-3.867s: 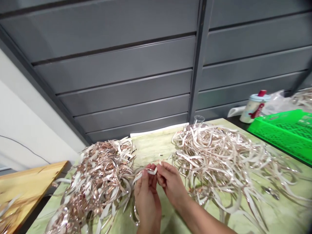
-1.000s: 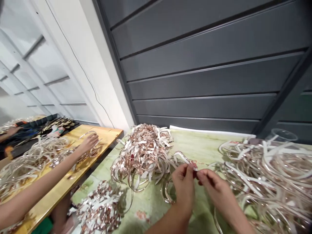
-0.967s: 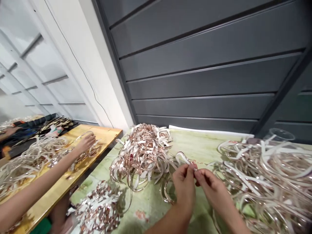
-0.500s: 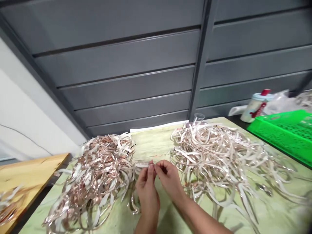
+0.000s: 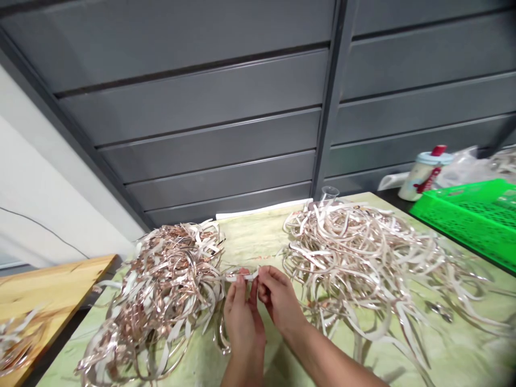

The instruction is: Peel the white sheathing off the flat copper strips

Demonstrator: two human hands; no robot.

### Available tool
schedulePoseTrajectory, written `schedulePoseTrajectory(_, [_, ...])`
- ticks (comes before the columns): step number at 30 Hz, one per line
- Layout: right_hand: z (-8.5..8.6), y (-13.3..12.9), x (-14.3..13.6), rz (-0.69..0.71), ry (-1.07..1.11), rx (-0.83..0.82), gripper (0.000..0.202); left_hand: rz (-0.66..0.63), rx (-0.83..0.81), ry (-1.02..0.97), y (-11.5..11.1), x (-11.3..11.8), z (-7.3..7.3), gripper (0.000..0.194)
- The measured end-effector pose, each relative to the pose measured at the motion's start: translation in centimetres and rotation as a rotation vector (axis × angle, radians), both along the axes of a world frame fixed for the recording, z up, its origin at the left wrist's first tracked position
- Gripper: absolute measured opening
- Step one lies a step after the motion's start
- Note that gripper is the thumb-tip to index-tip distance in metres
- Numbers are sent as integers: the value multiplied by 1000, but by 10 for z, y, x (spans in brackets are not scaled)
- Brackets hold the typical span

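Note:
Between my hands a narrow strap [image 5: 231, 278], white on one face and shiny rose-gold on the other, lies roughly level. My left hand [image 5: 243, 317] is closed in a pinch on it, thumb on top. My right hand [image 5: 278, 295] pinches its right end, a short way from the left fingertips. The strap's left part runs to a tangled heap of rose-gold and white straps [image 5: 173, 279] on the left. To the right of my hands spreads a larger, paler heap of similar straps [image 5: 355, 247].
The heaps lie on a table with a pale green cover [image 5: 250, 236]. At the right stand a green plastic basket [image 5: 455, 215] and a cup with a blue lid [image 5: 423, 174]. A clear cup [image 5: 330, 192] is behind the right heap. A wooden board [image 5: 60, 290] is at far left.
My fingertips have moved slightly apart, so a short white length of the strap shows between them. My right hand has shifted to the strap's end. The heaps look unchanged.

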State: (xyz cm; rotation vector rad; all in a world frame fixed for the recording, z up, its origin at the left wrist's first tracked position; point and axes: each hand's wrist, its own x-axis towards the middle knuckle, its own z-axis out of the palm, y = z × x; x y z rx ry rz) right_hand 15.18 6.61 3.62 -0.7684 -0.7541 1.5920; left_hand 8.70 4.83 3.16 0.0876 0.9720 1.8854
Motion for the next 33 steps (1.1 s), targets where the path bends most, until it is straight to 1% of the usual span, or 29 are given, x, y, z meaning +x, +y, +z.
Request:
schedulePoseTrajectory(1, [1,0,1,-8,-51,27,33,6,19,-4,0,0,-1,4])
schedulePoseTrajectory(3, [4,-1,2,-23,-199,103,31,-14,87,7,-2,0,-3,15])
schedulePoseTrajectory(5, [4,-2,2,-50,-345,171,30,-49,148,66,-4,1,-4,22])
schedulePoseTrajectory(8, [0,-4,0,-91,-417,197,29,-74,165,181,-7,2,-3,23])
schedulePoseTrajectory(10, [-5,-7,-3,-91,-375,173,28,-105,129,176,-7,1,-1,26])
schedulePoseTrajectory(13, [-10,-9,-6,-83,-249,94,26,-148,70,87,-5,-4,1,29])
schedulePoseTrajectory(18, [-9,-12,-5,-54,-51,7,29,-196,78,51,-3,-8,0,30])
schedulePoseTrajectory(20, [-8,-14,-5,-45,3,-3,31,-188,83,59,-3,-7,-2,29])
schedulePoseTrajectory(24, [-10,-11,-3,-27,84,-35,31,-129,77,80,-1,-8,-6,30])
schedulePoseTrajectory(26, [-11,-4,6,-97,135,-90,30,-69,64,85,1,-15,-7,32])
schedulePoseTrajectory(29, [-10,10,30,-248,182,-150,30,46,68,100,3,-33,-3,35])
schedulePoseTrajectory(31, [-6,16,47,-251,150,-154,30,67,83,118,3,-44,1,35])
schedulePoseTrajectory(33, [-2,16,59,-197,54,-124,28,18,94,132,2,-47,6,34])
